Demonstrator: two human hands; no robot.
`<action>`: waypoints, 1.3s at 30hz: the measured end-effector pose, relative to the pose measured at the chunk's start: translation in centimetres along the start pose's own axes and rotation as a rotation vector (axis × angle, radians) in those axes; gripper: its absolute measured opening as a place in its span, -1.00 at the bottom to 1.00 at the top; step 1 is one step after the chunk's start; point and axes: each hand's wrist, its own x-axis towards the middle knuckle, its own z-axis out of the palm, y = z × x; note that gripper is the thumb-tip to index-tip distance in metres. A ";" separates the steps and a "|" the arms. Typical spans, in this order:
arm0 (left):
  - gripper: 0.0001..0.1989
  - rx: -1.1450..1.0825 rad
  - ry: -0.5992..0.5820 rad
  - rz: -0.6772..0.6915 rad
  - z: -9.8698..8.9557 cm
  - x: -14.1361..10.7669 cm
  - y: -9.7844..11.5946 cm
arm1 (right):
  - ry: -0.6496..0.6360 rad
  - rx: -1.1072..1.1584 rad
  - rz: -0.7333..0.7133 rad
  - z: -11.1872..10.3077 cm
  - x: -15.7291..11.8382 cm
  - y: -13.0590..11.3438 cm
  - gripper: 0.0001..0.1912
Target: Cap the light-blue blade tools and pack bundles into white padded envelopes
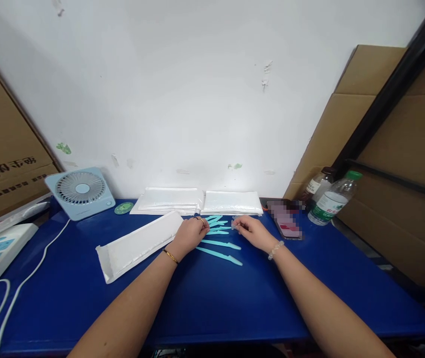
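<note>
Several teal eyebrow razors (220, 254) lie fanned out on the blue table, their handles toward the left and their blade ends to the right. Over the handle ends is my left hand (192, 232), its thumb and fingers pinched together on one of the razors; the fingers partly hide it. Across from it, my right hand (250, 229) is closed in a pinch on a small clear plastic cap (234, 223), close to a razor's tip. A white padded envelope (141, 246) rests slantwise beside my left hand.
Two stacks of white packets, one left (169, 200) and one right (233, 202), stand against the wall. A blue fan (81, 191) with a white cable is at the left. A phone (286, 219) and bottles (330, 201) are at the right.
</note>
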 end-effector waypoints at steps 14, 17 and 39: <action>-0.81 -0.111 -0.173 0.103 -0.3 -0.6 1.4 | -0.225 0.070 0.006 -0.4 -0.4 -1.3 -0.80; -0.80 -0.040 -0.074 0.048 -0.2 -0.3 0.9 | -0.027 -0.164 0.026 -0.3 0.3 -1.0 -0.80; -0.90 0.106 -0.034 -0.058 0.4 0.3 -0.2 | -0.091 -0.219 0.044 0.5 0.5 -0.6 -0.86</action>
